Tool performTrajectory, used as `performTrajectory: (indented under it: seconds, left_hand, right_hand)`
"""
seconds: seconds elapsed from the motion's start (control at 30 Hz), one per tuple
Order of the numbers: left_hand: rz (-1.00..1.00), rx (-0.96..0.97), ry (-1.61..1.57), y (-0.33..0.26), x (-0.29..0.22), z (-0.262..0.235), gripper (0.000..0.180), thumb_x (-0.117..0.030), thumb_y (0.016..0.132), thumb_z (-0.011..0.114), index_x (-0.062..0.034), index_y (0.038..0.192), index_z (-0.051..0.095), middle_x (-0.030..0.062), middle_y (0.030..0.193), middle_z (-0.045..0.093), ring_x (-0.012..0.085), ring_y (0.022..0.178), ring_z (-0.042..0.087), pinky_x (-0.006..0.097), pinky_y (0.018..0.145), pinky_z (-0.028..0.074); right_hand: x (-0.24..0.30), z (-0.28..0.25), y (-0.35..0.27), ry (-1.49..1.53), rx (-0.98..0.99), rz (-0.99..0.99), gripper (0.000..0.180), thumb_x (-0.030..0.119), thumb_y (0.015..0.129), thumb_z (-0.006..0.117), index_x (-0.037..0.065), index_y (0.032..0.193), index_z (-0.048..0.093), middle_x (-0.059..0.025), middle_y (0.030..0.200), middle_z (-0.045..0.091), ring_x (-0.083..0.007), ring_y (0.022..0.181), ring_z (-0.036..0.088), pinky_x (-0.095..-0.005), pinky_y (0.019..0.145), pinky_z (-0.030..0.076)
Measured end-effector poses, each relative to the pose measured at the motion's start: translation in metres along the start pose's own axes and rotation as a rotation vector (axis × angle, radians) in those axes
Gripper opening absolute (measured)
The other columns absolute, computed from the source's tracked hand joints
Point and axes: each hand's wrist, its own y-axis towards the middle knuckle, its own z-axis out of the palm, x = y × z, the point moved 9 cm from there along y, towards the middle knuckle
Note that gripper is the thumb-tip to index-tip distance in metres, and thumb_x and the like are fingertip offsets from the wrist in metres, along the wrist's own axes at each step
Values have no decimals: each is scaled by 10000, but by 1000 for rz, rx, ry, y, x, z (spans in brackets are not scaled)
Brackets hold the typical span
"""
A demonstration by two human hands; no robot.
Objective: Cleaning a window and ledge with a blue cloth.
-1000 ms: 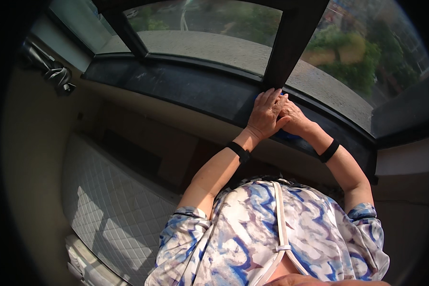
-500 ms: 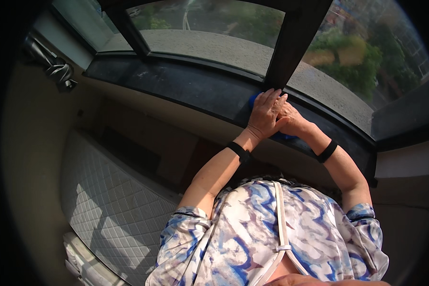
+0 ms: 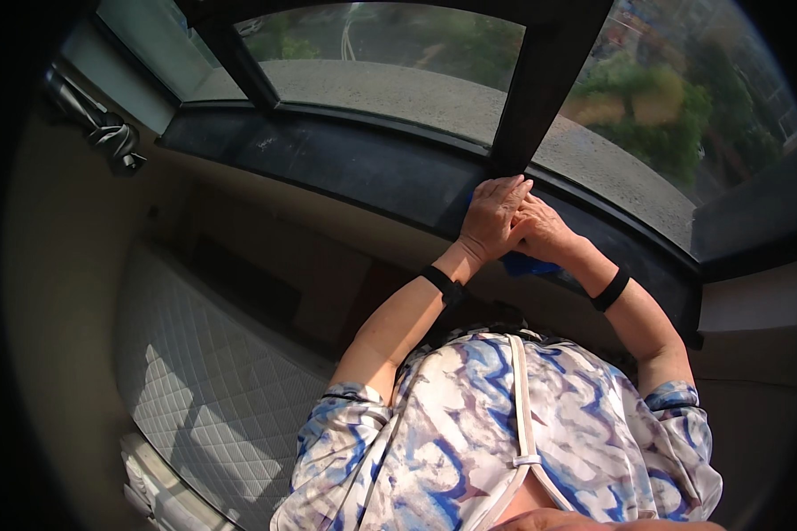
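Across the dark, flat windowsill [image 3: 354, 166], we are drawing a bright-blue cloth [image 3: 524, 265] toward us, leaving more overhanging, under our overlapping left hand [image 3: 492, 219] and right hand [image 3: 549, 230], their grip's closure being hidden.

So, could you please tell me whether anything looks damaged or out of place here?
Yes, mildly: small pale marks on the dark sill, toward its left end, stand out against the surface around them. I cannot tell whether they are scratches or dirt.
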Motion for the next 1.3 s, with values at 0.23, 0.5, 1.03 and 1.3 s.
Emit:
performTrajectory:
  seconds: [0.23, 0.5, 1.03, 1.3]
  left_hand:
    - [-19, 132, 97, -2, 1, 16, 635, -569, 916, 461, -58, 1283, 551, 152, 1290, 554, 311, 1208, 501, 453, 1052, 343]
    - [-59, 243, 174, -2, 5, 30, 643, -561, 926, 460, -56, 1320, 517, 169, 1350, 503, 311, 1271, 442, 445, 1074, 319]
    - [-107, 356, 272, -8, 14, 45, 684, -601, 943, 379, -53, 1331, 507, 177, 1378, 476, 306, 1306, 400, 447, 1098, 297]
    - [-115, 361, 263, -5, 11, 42, 660, -582, 935, 423, -47, 1306, 527, 165, 1326, 528, 304, 1279, 430, 443, 1092, 304]
  right_hand:
    - [-26, -24, -30, -116, -29, 255, 516, 188, 753, 734, 39, 1213, 554, -133, 1359, 487, -327, 1303, 417, -411, 1054, 403]
    - [-42, -44, -93, -129, -31, 422, 509, 154, 744, 756, 32, 1199, 560, -156, 1403, 461, -343, 1302, 420, -412, 1072, 387]
    - [-77, -79, -223, -170, -142, 701, 466, 98, 762, 733, 48, 1189, 553, -123, 1406, 472, -331, 1289, 439, -403, 1073, 384]
    - [-92, -90, -305, -269, -317, 788, 452, 112, 805, 713, 31, 1215, 540, -165, 1375, 489, -336, 1259, 461, -402, 1051, 386]
